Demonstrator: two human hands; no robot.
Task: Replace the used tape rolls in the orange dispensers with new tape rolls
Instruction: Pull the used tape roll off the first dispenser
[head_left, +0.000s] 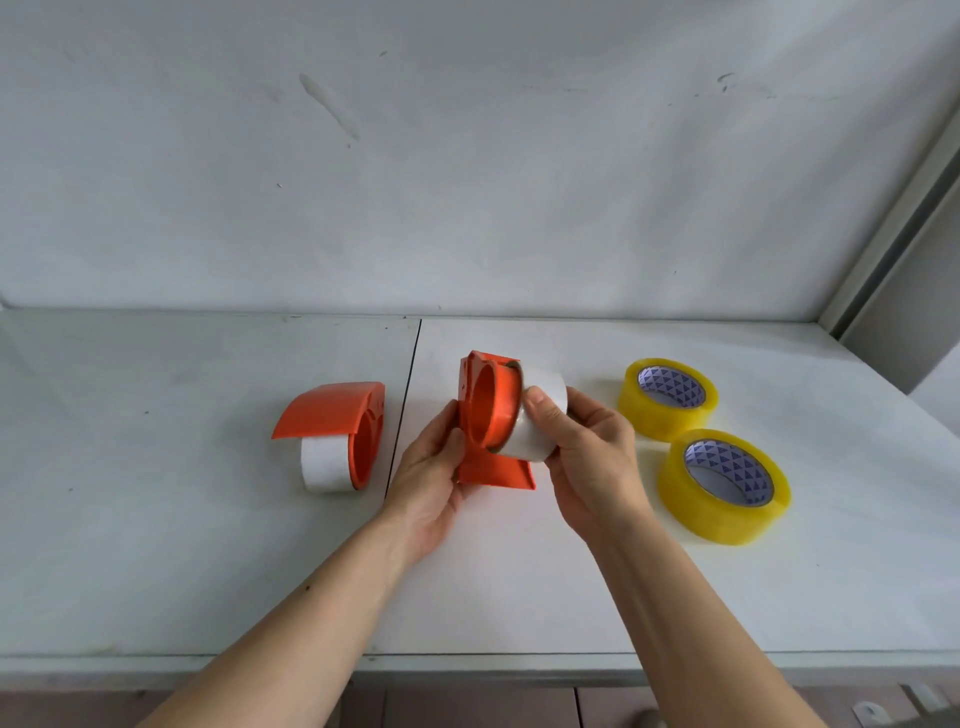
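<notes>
spanning the whole lower view, the white table (519, 571) leaves broad bare room ahead of the front edge, a dark seam running between its two panels. two new yellow tape rolls (724, 488) lie flat at right, just beside each other (likely the heaviest items here, and slick on their wound faces). a second orange dispenser (343, 421) sits left of the seam, its used white roll (323, 465) in place. held above the table at centre, the orange dispenser (491, 415) is gripped by the left hand (431, 467) on its stiff plastic body, while the right hand (582, 447) is closed around the spent white core (537, 421), partly off the hub; it looks light and crushable, best held by its outer wall.
</notes>
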